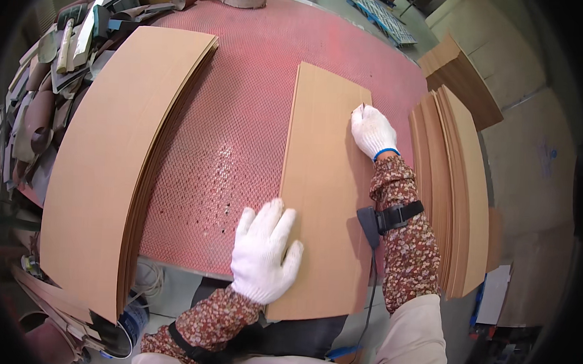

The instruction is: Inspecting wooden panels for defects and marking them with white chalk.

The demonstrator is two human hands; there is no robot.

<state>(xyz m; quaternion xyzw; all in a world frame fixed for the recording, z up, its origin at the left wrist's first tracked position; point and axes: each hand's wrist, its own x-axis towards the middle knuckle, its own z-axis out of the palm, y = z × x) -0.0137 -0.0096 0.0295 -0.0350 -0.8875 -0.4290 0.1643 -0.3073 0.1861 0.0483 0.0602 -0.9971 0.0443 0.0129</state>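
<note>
A long, thin tan wooden board (325, 164) lies lengthwise on a red mesh-topped table (242, 115). My left hand (264, 252), in a white glove, presses flat on the board's near left part with fingers spread. My right hand (374, 131), also in a white glove, rests on the board's far right edge, its fingers curled at that edge. A small dark device (369, 226) is strapped to my right forearm with a cable hanging down.
A tall stack of similar tan boards (104, 154) lies on the table's left side. Another stack (457, 189) stands to the right, with darker boards (462, 79) behind it. A heap of scrap strips and curled offcuts (56, 61) fills the far left.
</note>
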